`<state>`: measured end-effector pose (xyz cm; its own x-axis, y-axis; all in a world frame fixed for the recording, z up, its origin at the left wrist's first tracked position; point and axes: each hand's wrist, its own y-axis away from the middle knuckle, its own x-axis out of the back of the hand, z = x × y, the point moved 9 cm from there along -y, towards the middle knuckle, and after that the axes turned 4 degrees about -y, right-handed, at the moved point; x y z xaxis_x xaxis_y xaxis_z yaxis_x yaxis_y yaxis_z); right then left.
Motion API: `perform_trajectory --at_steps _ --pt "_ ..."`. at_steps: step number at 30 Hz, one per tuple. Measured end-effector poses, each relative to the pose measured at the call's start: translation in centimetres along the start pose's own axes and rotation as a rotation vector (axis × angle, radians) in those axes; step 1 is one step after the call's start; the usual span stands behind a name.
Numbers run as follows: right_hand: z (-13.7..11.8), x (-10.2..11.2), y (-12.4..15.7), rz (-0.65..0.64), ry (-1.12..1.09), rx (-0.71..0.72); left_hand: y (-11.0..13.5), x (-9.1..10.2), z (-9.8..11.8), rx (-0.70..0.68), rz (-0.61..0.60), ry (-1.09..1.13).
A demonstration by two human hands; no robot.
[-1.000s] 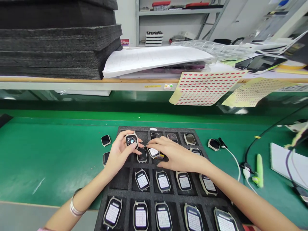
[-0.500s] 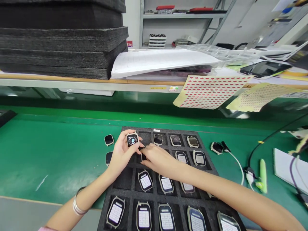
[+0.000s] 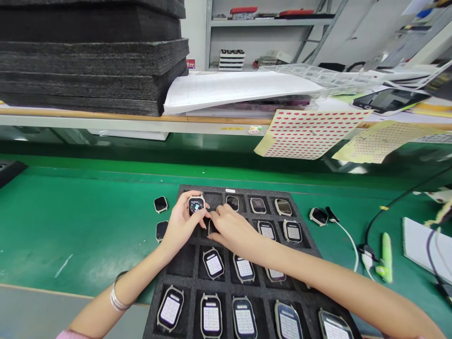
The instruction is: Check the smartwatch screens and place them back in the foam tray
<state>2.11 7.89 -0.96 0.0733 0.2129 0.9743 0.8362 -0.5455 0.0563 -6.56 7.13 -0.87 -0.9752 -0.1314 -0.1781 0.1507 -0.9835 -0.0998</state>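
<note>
My left hand (image 3: 183,219) grips a smartwatch case (image 3: 196,205) without a strap, its lit dial facing up, above the tray's top-left corner. The thumb lies along its lower right edge. Just to the right, my right hand (image 3: 226,223) reaches into the second row of the black foam tray (image 3: 192,254). Its fingers are closed around a second smartwatch (image 3: 212,228), mostly hidden by them. Other watches sit in the tray's compartments, such as a watch with a white list on its screen (image 3: 213,263). My right forearm covers part of the tray.
Two dark-screened watches, the upper watch (image 3: 160,204) and the lower watch (image 3: 161,230), lie left of the tray on the green table (image 3: 88,221). Rightward are another watch (image 3: 318,216), a white cable (image 3: 348,235) and a green pen-like object (image 3: 386,256). Foam sheets (image 3: 92,80) are stacked on the shelf.
The left hand and its watch have shifted slightly right. The right hand's fingers have lifted and changed position a little over the second watch, whose dark edge shows more now.
</note>
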Motion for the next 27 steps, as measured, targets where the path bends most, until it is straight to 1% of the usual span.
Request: perform_trajectory --at_steps 3,7,9,11,13,15,17,19,22,24,27 --pt "0.5 0.3 0.3 0.011 -0.063 -0.015 0.2 -0.1 0.2 0.003 -0.009 -0.021" --pt "0.4 0.6 1.1 0.010 -0.155 0.039 0.5 -0.4 0.7 0.000 -0.019 -0.042" --pt "0.3 1.4 1.5 0.050 -0.329 0.078 0.5 -0.4 0.9 0.000 -0.007 -0.046" --pt "1.3 2.4 1.8 0.104 -0.629 0.047 0.5 -0.2 1.0 -0.002 0.017 -0.050" --pt "3.0 2.7 2.1 0.118 -0.958 -0.072 0.5 -0.1 1.0 0.004 0.034 -0.059" --pt "4.7 2.6 2.5 0.123 -1.186 -0.211 0.6 -0.1 0.7 0.026 0.037 -0.089" --pt "5.8 2.7 2.8 0.154 -1.318 -0.285 0.8 -0.2 0.3 0.053 0.030 -0.134" --pt "6.3 2.6 3.0 0.185 -1.432 -0.296 1.1 -0.4 -0.1 0.074 0.025 -0.170" --pt "5.9 2.0 3.0 0.142 -1.658 -0.244 1.3 -0.6 -0.5 0.096 0.017 -0.185" --pt "5.6 1.7 3.1 0.111 -1.767 -0.197 1.3 -0.7 -0.7 0.115 0.011 -0.190" --pt "5.6 1.6 3.3 0.086 -1.805 -0.142 1.4 -0.7 -0.9 0.145 0.010 -0.217"
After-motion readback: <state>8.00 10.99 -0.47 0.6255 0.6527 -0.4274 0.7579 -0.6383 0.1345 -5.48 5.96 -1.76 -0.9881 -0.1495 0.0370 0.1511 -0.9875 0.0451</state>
